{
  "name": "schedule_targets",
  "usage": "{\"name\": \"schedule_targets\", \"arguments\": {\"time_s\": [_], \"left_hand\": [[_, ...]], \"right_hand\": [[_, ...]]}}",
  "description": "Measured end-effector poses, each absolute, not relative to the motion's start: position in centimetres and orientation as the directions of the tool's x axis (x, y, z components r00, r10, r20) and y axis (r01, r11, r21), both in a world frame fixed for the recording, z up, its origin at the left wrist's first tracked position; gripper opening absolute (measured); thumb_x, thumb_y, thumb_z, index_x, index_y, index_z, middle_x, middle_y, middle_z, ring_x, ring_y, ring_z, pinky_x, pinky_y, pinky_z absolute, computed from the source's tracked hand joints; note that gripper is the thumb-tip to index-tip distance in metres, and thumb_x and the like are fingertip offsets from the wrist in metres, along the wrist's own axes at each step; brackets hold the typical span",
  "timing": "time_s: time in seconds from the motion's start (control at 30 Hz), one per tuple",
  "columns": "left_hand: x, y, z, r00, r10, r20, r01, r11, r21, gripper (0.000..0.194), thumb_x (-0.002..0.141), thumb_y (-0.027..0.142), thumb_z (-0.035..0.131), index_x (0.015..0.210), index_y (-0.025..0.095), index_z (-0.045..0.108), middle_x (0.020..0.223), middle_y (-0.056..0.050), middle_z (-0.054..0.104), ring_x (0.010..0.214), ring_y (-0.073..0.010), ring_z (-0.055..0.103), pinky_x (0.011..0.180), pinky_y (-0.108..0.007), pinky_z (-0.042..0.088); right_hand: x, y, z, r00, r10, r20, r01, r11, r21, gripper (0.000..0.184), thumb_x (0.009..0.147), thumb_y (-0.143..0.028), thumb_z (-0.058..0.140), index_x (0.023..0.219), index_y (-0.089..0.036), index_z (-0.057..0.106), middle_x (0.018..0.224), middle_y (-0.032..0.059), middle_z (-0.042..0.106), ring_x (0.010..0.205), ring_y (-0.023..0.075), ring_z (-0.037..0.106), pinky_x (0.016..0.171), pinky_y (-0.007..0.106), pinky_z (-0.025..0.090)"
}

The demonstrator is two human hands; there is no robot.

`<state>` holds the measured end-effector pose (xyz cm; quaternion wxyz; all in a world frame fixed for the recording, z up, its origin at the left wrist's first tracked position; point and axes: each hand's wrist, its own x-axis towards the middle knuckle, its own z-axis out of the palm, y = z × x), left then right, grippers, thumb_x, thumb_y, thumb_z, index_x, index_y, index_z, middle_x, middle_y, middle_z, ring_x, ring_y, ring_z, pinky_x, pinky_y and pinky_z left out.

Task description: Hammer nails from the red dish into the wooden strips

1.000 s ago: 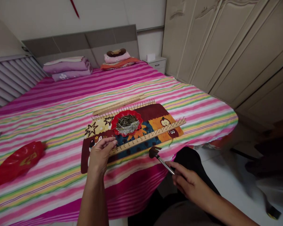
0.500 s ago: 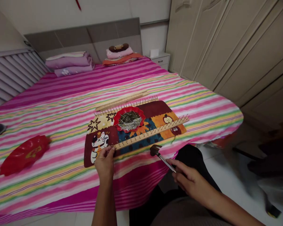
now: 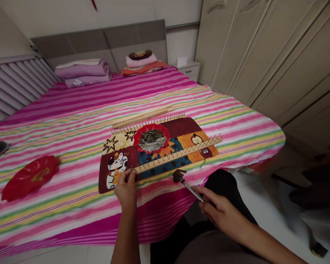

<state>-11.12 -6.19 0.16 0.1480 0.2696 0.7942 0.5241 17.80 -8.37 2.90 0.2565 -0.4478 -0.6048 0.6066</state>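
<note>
Nailing on a bed [image 3: 209, 110], apparently well advanced

Mat [image 3: 178, 127] nearside; near strip [image 3: 178, 154] and far strip [image 3: 172, 119] mostly nailed; farthest strips [image 3: 143, 116] seemingly bare, left over; left hand [image 3: 127, 187] pinching near strip's left end; right hand [image 3: 218, 211] closed around hammer [image 3: 191, 189]; bowl [image 3: 166, 129] holding nails [image 3: 152, 140].

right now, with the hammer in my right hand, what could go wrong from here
The left hand has its fingertips at the left end of the nail-studded wooden strip, so a hammer blow there might catch them. Brushing across that strip could prick skin. The open red bowl of loose nails sits just behind it, so a jolt might spill some.
</note>
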Motion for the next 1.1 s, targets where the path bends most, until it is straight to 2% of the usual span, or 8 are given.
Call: {"name": "schedule_targets", "arguments": {"time_s": [0.2,0.3,0.43,0.6,0.9,1.1], "left_hand": [[-11.0,-6.3,0.0,-0.79,0.606,0.092,0.375,0.361,0.854,0.024,0.071,0.041,0.057,0.08,0.021,0.066,0.076,-0.001,0.068,0.075,-0.018,0.061,0.075,-0.031,0.047],[-11.1,-6.5,-0.4,-0.746,0.641,0.18,0.478,0.327,0.815,0.024,0.074,0.042,0.054,0.082,0.022,0.066,0.083,-0.003,0.068,0.078,-0.018,0.061,0.078,-0.032,0.046],[-11.2,-6.6,-1.0,-0.693,0.661,0.288,0.597,0.303,0.743,0.021,0.076,0.04,0.051,0.077,0.023,0.064,0.086,-0.004,0.066,0.083,-0.019,0.06,0.079,-0.033,0.046],[-11.3,-6.6,-1.4,-0.662,0.676,0.324,0.634,0.274,0.723,0.022,0.078,0.04,0.05,0.077,0.022,0.063,0.085,-0.005,0.066,0.085,-0.02,0.059,0.08,-0.034,0.045],[-11.1,-6.6,-1.7,-0.627,0.689,0.364,0.692,0.278,0.666,0.019,0.082,0.035,0.047,0.079,0.022,0.061,0.087,-0.005,0.066,0.086,-0.0196,0.059,0.081,-0.034,0.042],[-10.9,-6.7,-1.5,-0.606,0.701,0.377,0.726,0.292,0.623,0.018,0.083,0.032,0.046,0.08,0.02,0.06,0.083,-0.005,0.063,0.084,-0.0195,0.057,0.076,-0.032,0.039]], "right_hand": [[17.0,-8.1,3.9,-0.495,0.844,-0.208,0.258,-0.086,-0.962,0.042,0.086,-0.024,0.047,0.127,-0.021,0.057,0.058,-0.0055,0.041,0.047,0.0089,0.032,0.04,0.018,0.026],[16.4,-7.8,4.6,-0.511,0.838,-0.192,0.259,-0.063,-0.964,0.042,0.085,-0.023,0.047,0.125,-0.021,0.057,0.056,-0.0059,0.039,0.047,0.0092,0.033,0.039,0.017,0.026],[15.2,-7.4,5.4,-0.531,0.833,-0.154,0.225,-0.037,-0.974,0.041,0.086,-0.023,0.047,0.125,-0.022,0.057,0.056,-0.0052,0.042,0.048,0.01,0.038,0.04,0.017,0.029],[13.3,-6.7,6.1,-0.578,0.809,-0.11,0.153,-0.025,-0.988,0.04,0.087,-0.019,0.042,0.125,-0.022,0.056,0.061,-0.0046,0.046,0.049,0.0092,0.038,0.044,0.018,0.031],[9.2,-5.0,6.6,-0.641,0.766,-0.04,0.234,0.145,-0.961,0.042,0.082,-0.006,0.04,0.118,-0.021,0.056,0.065,-0.005,0.051,0.055,0.01,0.044,0.053,0.02,0.036],[7.1,-4.4,7.2,-0.697,0.711,0.091,0.201,0.316,-0.927,0.046,0.087,-0.008,0.038,0.131,-0.02,0.049,0.076,0.0002,0.062,0.067,0.0143,0.055,0.066,0.025,0.044]]}}
